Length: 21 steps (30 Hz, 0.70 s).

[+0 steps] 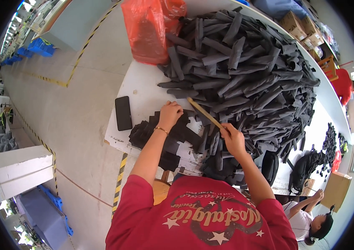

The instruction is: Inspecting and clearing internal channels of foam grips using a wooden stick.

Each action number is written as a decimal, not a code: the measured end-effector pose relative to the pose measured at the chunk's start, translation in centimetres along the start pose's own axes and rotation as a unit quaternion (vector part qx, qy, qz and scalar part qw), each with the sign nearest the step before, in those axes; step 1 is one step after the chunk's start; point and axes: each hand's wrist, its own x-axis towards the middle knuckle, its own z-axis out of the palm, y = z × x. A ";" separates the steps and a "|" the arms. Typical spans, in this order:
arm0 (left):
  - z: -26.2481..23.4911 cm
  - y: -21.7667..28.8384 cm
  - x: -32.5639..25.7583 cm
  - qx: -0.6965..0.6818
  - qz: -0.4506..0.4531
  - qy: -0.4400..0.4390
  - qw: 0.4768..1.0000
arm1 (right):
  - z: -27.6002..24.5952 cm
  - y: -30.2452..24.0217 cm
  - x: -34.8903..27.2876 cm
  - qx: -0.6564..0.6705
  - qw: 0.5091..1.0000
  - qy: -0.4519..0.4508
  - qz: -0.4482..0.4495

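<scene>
My right hand (233,139) is wrapped round the near end of a light wooden stick (215,121), which slants up and to the left over the table. A strip of dark grey fabric seems to lie along the stick's underside. My left hand (171,114) hovers left of the stick's far end, fingers curled together; whatever they pinch is hidden. Below it, flat dark fabric pieces (141,134) lie overlapping on the white table (143,79). Ahead and to the right rises a large heap of dark grey fabric tubes (243,79).
A black phone (123,113) lies at the table's left edge. Behind it stands a red plastic bag (148,35). Black bags (306,166) rest at the right, near a co-worker (310,218) with raised hands. Another person in red (343,85) is at the far right.
</scene>
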 end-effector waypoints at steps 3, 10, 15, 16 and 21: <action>-1.6 0.5 0.4 -0.092 0.040 0.068 0.993 | -2.2 1.9 -1.6 -0.075 0.996 0.018 -0.052; -4.3 2.3 -0.3 -0.118 0.072 0.084 0.987 | -4.0 1.7 -1.6 -0.120 0.985 0.014 -0.122; -5.1 3.1 -0.8 -0.125 0.087 0.079 0.985 | -3.8 1.6 -1.5 -0.159 0.977 0.008 -0.144; -5.1 3.4 -0.9 -0.124 0.093 0.088 0.984 | -3.8 1.7 -1.6 -0.169 0.974 0.009 -0.154; -5.2 4.2 -1.1 -0.128 0.106 0.104 0.981 | -3.8 0.4 -2.0 -0.170 0.969 0.021 -0.176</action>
